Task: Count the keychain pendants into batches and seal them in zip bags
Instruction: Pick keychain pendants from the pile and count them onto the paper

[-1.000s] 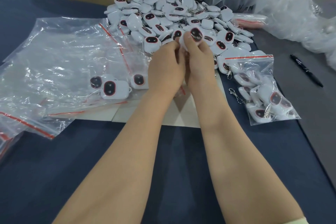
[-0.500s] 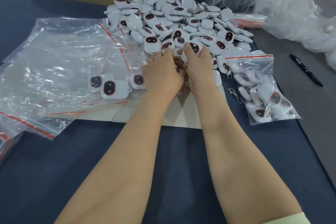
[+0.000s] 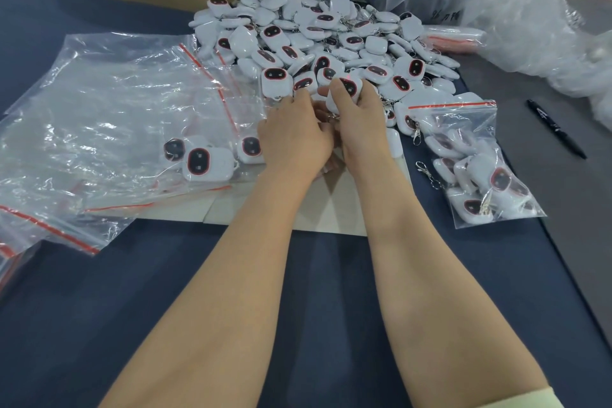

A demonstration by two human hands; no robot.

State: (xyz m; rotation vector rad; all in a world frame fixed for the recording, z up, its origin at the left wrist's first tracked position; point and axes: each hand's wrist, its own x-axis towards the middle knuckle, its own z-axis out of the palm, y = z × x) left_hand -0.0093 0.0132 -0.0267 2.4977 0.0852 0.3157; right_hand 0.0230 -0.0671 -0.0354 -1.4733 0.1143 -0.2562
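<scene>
Dark blue tablecloth (image 3: 165, 291), pale cardboard sheet (image 3: 331, 219) under the wrists. Right hand (image 3: 361, 129) is curled round a white square pendant with a dark red-rimmed face (image 3: 347, 87); left hand (image 3: 294, 142) curls in beside it, can't tell if it's got anything. Loose pendant pile (image 3: 331, 36) sits just past the fingertips, with empty clear zip bags (image 3: 116, 103) left of the left hand. I'd lift one at a time so tangled clasps don't wreck the count.

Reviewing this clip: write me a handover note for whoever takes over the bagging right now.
Right hand grips a pendant at the near edge of the pile.
Left hand curls beside it; its hold is hidden.
One filled bag lies at right, seal unclear.
Empty bags lie at left, three pendants among them.
Left to do: count more batches from the pile, bag and seal.
</scene>
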